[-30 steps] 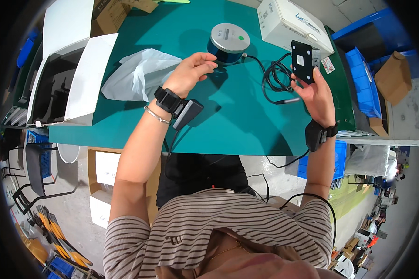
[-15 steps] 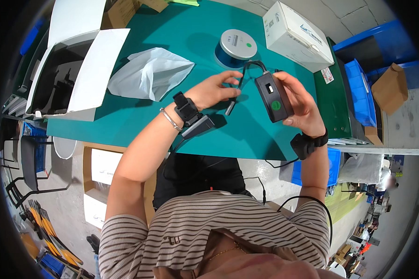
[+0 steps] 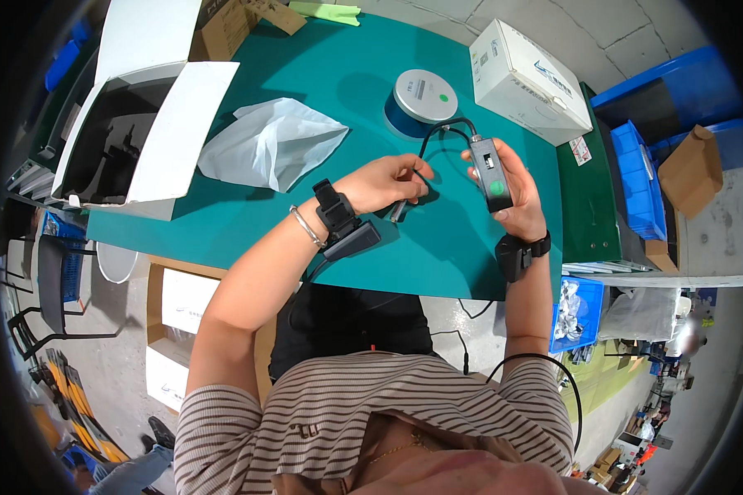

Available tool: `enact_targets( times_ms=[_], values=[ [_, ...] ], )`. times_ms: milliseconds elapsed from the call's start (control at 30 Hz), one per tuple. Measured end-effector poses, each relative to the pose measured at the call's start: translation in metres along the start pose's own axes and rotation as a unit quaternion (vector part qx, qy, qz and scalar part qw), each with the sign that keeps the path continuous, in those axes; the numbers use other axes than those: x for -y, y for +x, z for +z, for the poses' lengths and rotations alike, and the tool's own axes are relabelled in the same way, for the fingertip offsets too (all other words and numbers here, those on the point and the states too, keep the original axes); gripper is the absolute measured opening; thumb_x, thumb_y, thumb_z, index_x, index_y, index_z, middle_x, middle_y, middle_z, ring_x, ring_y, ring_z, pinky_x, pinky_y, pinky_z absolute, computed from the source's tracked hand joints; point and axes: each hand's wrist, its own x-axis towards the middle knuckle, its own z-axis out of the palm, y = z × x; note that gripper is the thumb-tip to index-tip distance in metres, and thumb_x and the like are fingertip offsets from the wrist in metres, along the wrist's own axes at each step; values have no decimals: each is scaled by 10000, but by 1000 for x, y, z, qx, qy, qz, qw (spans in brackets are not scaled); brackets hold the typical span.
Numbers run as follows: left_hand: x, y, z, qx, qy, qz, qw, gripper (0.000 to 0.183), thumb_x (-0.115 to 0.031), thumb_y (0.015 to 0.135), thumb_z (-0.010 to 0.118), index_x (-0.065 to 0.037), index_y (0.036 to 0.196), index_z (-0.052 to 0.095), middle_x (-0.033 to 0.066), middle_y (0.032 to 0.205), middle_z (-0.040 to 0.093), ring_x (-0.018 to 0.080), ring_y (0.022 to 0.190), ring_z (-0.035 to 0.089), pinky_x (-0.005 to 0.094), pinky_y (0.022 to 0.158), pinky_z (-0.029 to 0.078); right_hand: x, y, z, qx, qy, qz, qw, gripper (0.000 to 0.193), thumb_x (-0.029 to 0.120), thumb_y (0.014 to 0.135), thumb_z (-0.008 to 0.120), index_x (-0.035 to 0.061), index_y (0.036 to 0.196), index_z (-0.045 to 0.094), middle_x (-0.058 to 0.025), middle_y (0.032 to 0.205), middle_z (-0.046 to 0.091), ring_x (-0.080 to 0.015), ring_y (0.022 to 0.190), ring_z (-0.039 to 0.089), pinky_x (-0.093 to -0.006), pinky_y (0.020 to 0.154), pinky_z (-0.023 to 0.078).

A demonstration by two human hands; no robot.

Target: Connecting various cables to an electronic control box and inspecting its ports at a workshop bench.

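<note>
My right hand (image 3: 520, 188) is closed around a small black box (image 3: 493, 183) with a switch-like opening and a round green sticker. A black cable (image 3: 450, 124) leaves its top end and loops left. My left hand (image 3: 395, 180) pinches that cable, and a metal-tipped plug (image 3: 397, 212) hangs below the fingers. Just beyond the hands stands a round device (image 3: 421, 103) with a silver top, a dark blue side and a green dot. To the left of my left hand lies a crumpled white plastic bag (image 3: 274, 144).
An open white box (image 3: 182, 124) with dark foam stands on the left of the green table (image 3: 330, 49). At the back right is a closed white box (image 3: 530, 82). Blue bins (image 3: 636, 181) sit beyond the right edge. Brown cardboard (image 3: 223, 29) lies at the back left.
The black box has turned more upright and shifted slightly in my right hand. My left hand has moved down a little and closed on the cable, with the plug now lower.
</note>
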Motion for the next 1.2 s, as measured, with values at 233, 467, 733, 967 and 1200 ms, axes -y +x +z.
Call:
enact_targets(
  times_ms=[233, 467, 733, 967, 1200],
  values=[
    [-8, -3, -4, -68, 129, 7, 989, 239, -75, 910, 568, 3, 1136, 588, 7, 879, 605, 85, 770, 549, 263, 678, 476, -19, -6, -21, -40, -4, -21, 999, 1111, 172, 581, 919, -32, 1478, 296, -251, 1392, 469, -303, 1310, 488, -355, 1094, 414],
    [-14, -9, -2, -76, 332, 19, 940, 230, -29, 898, 549, -58, 1085, 680, 98, 908, 679, 197, 732, 617, 313, 690, 492, -10, -9, -23, -21, -13, -16, 1000, 1043, 182, 581, 944, -19, 1422, 361, -209, 1376, 483, -294, 1319, 474, -343, 1079, 412],
    [-14, -13, 8, -51, 391, 47, 918, 259, -8, 813, 618, -74, 1052, 695, 112, 917, 676, 243, 727, 622, 326, 687, 496, -8, -5, -23, 20, -4, -12, 1000, 930, 102, 609, 892, -1, 1398, 409, -144, 1372, 465, -256, 1301, 466, -335, 1083, 365],
    [-23, -10, 11, -61, 276, 46, 958, 175, -140, 851, 733, -50, 984, 663, 28, 810, 615, 136, 710, 558, 287, 670, 468, -13, -5, -21, 45, -32, 12, 998, 863, -58, 635, 789, 26, 1409, 415, -92, 1396, 438, -235, 1349, 396, -373, 1142, 291],
    [-20, -7, 5, -41, 108, 46, 992, 235, -242, 946, 674, -22, 1024, 644, -38, 803, 551, 54, 740, 475, 230, 679, 418, -13, -5, -16, 58, -72, 24, 995, 849, -78, 673, 781, 24, 1420, 392, -97, 1418, 417, -240, 1345, 407, -381, 1133, 324]
  ],
)
